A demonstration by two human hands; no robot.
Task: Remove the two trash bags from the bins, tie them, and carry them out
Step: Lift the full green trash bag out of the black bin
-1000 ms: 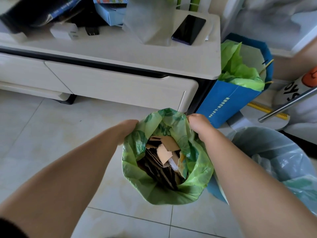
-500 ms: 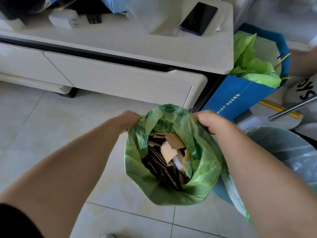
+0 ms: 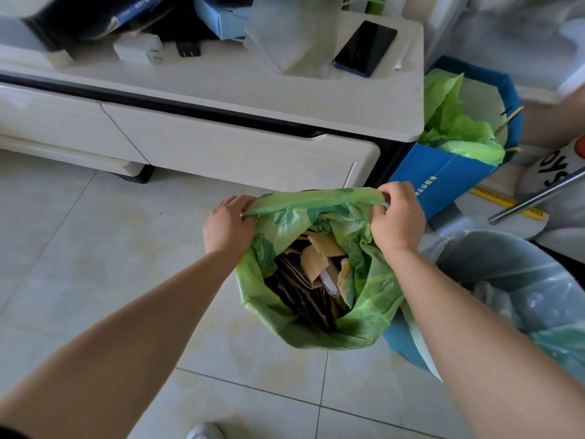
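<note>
Over the pale tiled floor point(image 3: 79, 248), head view: the green trash bag point(image 3: 319, 327) hangs upright just below centre, long axis vertical, mouth facing up toward the camera. Left hand point(image 3: 228, 228) clenches the rim at nine o'clock of the mouth; right hand point(image 3: 398, 217) pinches the rim at two o'clock, and between them the far edge is pulled taut into a band running side to side. Torn cardboard point(image 3: 316, 261) shows inside. At four o'clock, touching the bag's flank, a blue bin point(image 3: 400, 346) holds a clear liner bag point(image 3: 519, 280). At twelve o'clock sits a cream cabinet point(image 3: 240, 160) with a phone point(image 3: 364, 49) on top; at two o'clock, a blue paper bag point(image 3: 443, 182) holds green plastic.
</note>
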